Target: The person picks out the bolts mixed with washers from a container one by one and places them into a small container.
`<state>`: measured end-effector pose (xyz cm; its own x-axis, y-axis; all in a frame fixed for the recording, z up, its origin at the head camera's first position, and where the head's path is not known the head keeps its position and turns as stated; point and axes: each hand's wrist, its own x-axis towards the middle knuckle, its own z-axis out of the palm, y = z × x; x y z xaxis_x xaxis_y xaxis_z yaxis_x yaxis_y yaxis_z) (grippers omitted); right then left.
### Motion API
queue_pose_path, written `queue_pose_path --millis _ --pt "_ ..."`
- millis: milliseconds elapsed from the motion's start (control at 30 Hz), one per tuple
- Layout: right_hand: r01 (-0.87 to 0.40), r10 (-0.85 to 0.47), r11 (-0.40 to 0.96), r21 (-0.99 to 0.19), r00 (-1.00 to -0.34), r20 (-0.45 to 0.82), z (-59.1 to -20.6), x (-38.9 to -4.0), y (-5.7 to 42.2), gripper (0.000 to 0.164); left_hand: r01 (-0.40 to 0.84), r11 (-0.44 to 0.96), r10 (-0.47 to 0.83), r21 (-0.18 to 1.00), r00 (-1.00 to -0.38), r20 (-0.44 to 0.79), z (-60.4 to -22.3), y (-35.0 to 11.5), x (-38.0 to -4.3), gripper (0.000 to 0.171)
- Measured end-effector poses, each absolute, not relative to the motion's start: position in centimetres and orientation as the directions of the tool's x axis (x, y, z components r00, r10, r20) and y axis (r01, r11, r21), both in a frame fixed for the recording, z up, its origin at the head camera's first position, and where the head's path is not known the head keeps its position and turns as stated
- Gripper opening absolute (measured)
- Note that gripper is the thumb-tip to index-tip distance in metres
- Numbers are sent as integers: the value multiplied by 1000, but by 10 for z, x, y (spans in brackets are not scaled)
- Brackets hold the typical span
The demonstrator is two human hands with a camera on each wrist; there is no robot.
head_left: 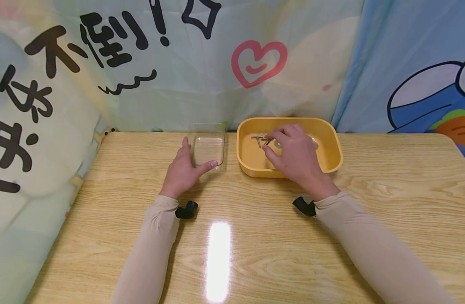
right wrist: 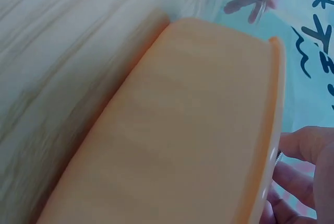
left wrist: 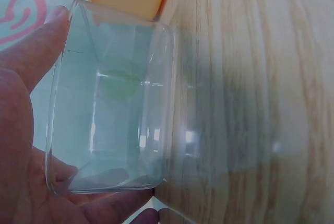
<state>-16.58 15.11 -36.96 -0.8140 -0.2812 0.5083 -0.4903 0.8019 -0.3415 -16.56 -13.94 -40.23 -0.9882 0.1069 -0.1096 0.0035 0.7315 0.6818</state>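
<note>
My left hand [head_left: 182,174] holds a clear, open-topped box [head_left: 209,147] on the table, thumb across its near side and fingers along its left side. In the left wrist view the fingers wrap the outside of the box [left wrist: 115,104]. Over the yellow tray [head_left: 249,169], my right hand [head_left: 295,154] pinches a small metal screw [head_left: 268,142] between thumb and fingertips. A bit of its thread [right wrist: 279,157] shows past the tray rim in the right wrist view. Several more screws [head_left: 258,140] lie on the tray floor, partly hidden by the hand.
Shiny round pieces [head_left: 314,144], too covered to identify, sit in the tray behind the right hand. The wooden table [head_left: 263,245] carries a bright light reflection. A printed cloth [head_left: 202,97] hangs right behind the box and the tray. Each wrist wears a black camera [head_left: 187,210].
</note>
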Motion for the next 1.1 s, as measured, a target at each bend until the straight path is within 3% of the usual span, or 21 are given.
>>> queue_pose_path --millis 167,400,1100 --pt "-523 -292 780 -344 -790 540 -370 -165 141 20 4 731 105 682 -989 -106 -403 -139 -166 119" --pt "-503 -279 777 -379 -815 508 -373 -164 130 21 15 737 107 676 -990 -95 -405 -139 -167 119" --pt "-536 -285 729 -427 -804 522 -379 -162 98 21 6 737 107 676 -988 -107 -403 -139 -165 118"
